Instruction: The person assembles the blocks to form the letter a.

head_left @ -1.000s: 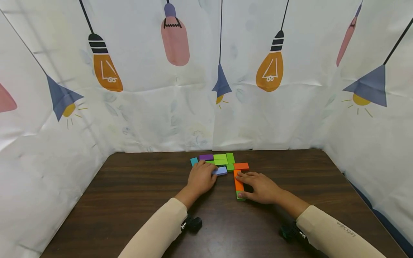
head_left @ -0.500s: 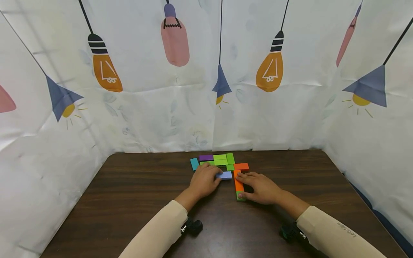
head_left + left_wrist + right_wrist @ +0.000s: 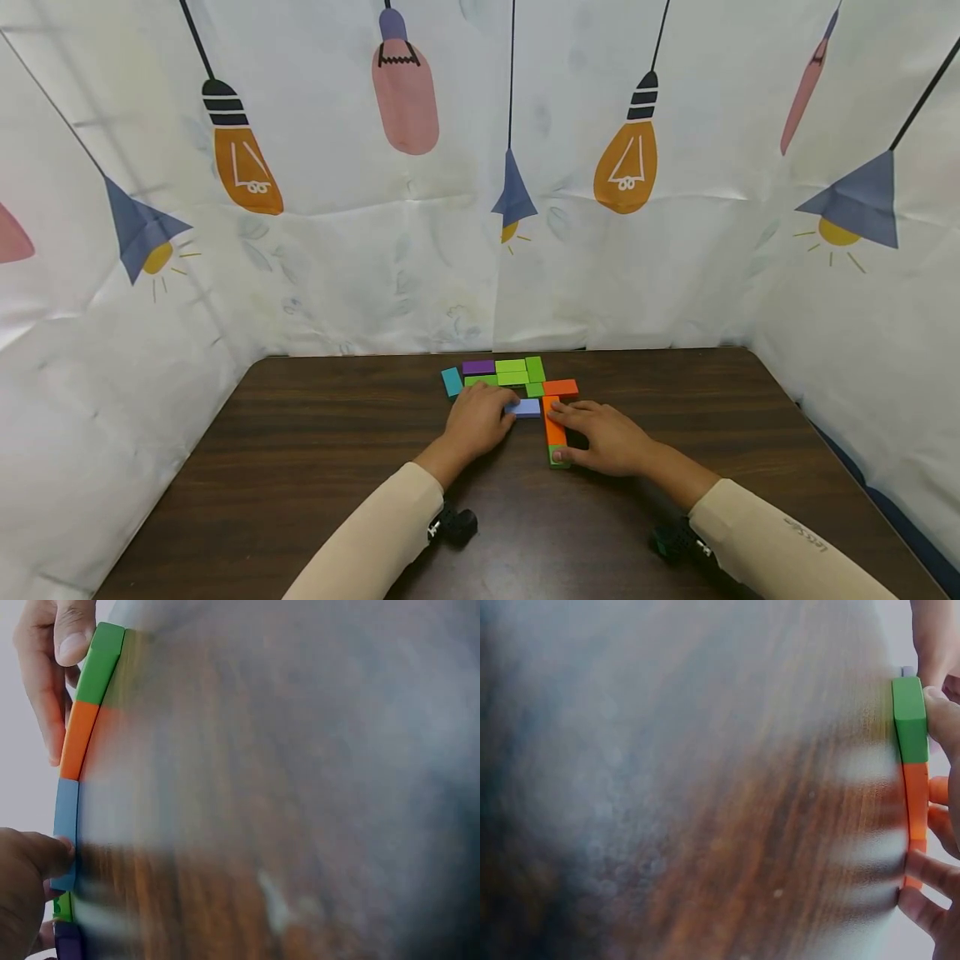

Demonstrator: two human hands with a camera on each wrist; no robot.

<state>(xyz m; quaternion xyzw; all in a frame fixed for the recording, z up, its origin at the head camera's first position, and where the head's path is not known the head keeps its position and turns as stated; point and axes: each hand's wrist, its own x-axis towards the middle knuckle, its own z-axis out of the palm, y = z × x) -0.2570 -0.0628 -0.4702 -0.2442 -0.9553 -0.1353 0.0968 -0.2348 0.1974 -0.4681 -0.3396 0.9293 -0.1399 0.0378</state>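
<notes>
Pinched in the left hand (image 3: 474, 421): a pale blue block (image 3: 527, 408) lying crosswise

Thumb and index finger hold its left end in a narrow grip. Its long axis runs left to right across the dark wooden table (image 3: 315, 467), the right end just beside a long orange block (image 3: 555, 432); whether they touch is unclear. That orange block points away from the person, its far end leaning slightly left. The right hand (image 3: 607, 437) is spread, fingers on the orange block, thumb on a green block (image 3: 909, 712) at its near end. A short orange block (image 3: 561, 387) lies crosswise at the far end. Beyond the pale blue block sit lime blocks (image 3: 512, 377), a purple block (image 3: 478, 367) and an angled turquoise block (image 3: 452, 382).
</notes>
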